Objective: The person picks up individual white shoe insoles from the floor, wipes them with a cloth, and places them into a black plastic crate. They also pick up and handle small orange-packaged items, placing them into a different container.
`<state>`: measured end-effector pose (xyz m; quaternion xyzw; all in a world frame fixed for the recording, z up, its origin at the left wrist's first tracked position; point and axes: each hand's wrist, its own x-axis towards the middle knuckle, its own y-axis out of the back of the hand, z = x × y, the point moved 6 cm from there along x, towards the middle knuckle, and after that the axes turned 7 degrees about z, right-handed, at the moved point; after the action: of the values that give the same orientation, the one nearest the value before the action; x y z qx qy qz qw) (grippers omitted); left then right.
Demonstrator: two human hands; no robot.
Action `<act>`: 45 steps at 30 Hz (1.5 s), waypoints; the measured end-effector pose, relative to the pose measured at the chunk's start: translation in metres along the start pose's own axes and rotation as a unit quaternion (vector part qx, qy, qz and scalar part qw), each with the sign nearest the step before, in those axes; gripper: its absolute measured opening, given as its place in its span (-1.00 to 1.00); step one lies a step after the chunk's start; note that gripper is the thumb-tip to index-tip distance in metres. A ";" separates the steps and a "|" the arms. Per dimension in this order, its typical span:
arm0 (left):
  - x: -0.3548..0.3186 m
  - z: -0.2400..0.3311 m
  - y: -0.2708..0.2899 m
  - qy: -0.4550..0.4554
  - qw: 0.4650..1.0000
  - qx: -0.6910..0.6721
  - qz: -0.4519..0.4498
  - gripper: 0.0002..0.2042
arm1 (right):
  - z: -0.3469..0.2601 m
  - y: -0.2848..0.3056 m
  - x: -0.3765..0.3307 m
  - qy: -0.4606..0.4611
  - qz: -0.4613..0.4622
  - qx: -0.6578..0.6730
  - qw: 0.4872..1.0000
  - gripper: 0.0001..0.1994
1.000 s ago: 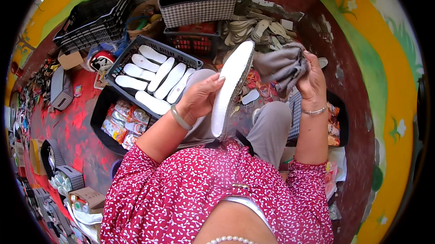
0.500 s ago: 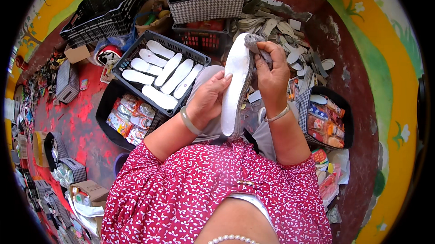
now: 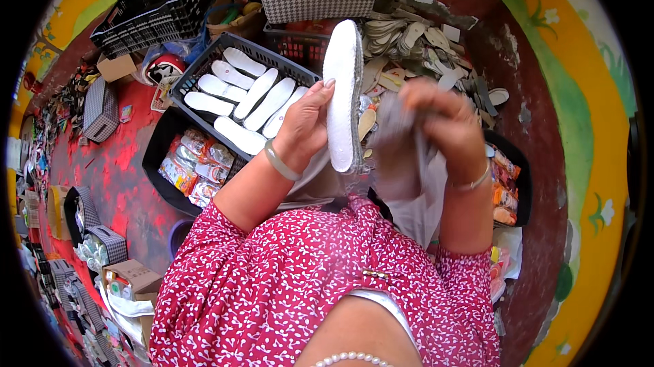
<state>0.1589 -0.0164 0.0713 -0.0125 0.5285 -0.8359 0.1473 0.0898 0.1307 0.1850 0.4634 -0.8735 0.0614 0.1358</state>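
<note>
A white insole (image 3: 342,94) with a fuzzy grey edge stands nearly upright in front of me. My left hand (image 3: 304,125) grips its left side, thumb on the white face. To the right of it, my right hand (image 3: 449,118) is smeared by motion, its fingers closed on a blurred grey fuzzy strip (image 3: 394,128) that hangs below them. Left of my left hand, several white insoles (image 3: 255,93) lie in a dark plastic crate (image 3: 197,60).
Loose grey and beige soles (image 3: 415,36) are heaped at the back right. A dark bin with wrapped packets (image 3: 197,162) stands at my left, another bin (image 3: 521,190) at my right. A houndstooth box (image 3: 317,6) and a black crate (image 3: 160,16) stand at the back.
My right hand has swung right, away from the insole, with the grey strip coming off its top. My left hand has raised the insole and shifted slightly left.
</note>
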 end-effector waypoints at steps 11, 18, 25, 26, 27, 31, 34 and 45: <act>0.015 -0.011 -0.004 0.001 1.000 -0.009 0.029 -0.72 | 0.033 -0.014 0.043 0.117 0.081 -0.132 0.981 -0.77; 0.019 -0.005 0.013 -0.010 0.994 -0.042 0.095 -0.74 | 0.029 -0.040 -0.007 0.087 0.013 -0.162 0.983 -0.80; 0.021 0.009 0.014 -0.058 0.986 -0.074 0.135 -0.76 | 0.062 -0.019 -0.052 0.035 -0.044 -0.206 0.977 -0.82; 0.022 0.011 0.015 -0.057 0.986 -0.086 0.134 -0.77 | 0.071 -0.011 -0.056 0.006 -0.041 -0.196 0.980 -0.82; 0.019 0.015 0.007 -0.068 0.987 -0.077 0.123 -0.78 | 0.079 0.000 -0.057 -0.078 0.004 -0.109 0.991 -0.81; 0.015 0.007 -0.011 0.019 0.996 -0.087 0.008 -0.78 | 0.073 0.029 -0.044 -0.074 0.057 0.047 0.995 -0.78; 0.007 -0.010 -0.022 0.097 0.991 -0.049 -0.076 -0.73 | 0.073 0.031 -0.031 -0.118 0.145 0.128 0.974 -0.47; -0.019 -0.077 -0.003 0.238 0.964 -0.022 -0.118 -0.62 | 0.079 0.014 0.003 -0.130 0.144 0.247 0.949 -0.49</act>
<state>0.1629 0.0576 0.0420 0.1214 0.5614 -0.8145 -0.0823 0.0627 0.1176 0.1103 0.3557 -0.8984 0.2337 -0.1084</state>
